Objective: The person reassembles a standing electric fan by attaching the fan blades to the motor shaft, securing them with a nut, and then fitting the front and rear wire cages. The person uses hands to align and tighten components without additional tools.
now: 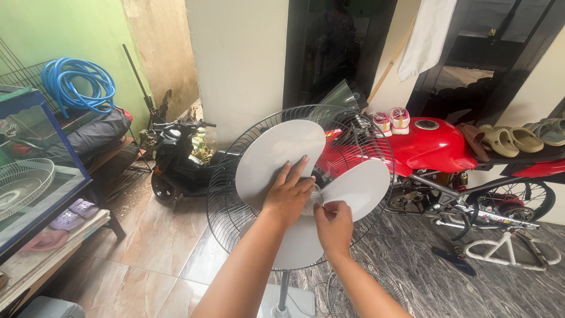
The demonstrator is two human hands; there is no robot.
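Observation:
A standing fan is in front of me with its rear wire guard (235,159) in place and its front uncovered. Its white three-bladed propeller (276,150) sits at the hub. My left hand (289,191) lies flat on the upper-left blade, fingers spread, holding it still. My right hand (333,221) pinches the small part at the hub centre, fingers closed on it. The fan's pole (284,290) and white base (297,301) stand on the tiled floor below my arms.
A second wire guard (347,291) lies on the floor by the base. A red motorcycle (435,144) with shoes on it stands right, a small black scooter (176,156) left. A glass tank (35,171), another fan guard (20,182) and a blue hose (76,82) are at far left.

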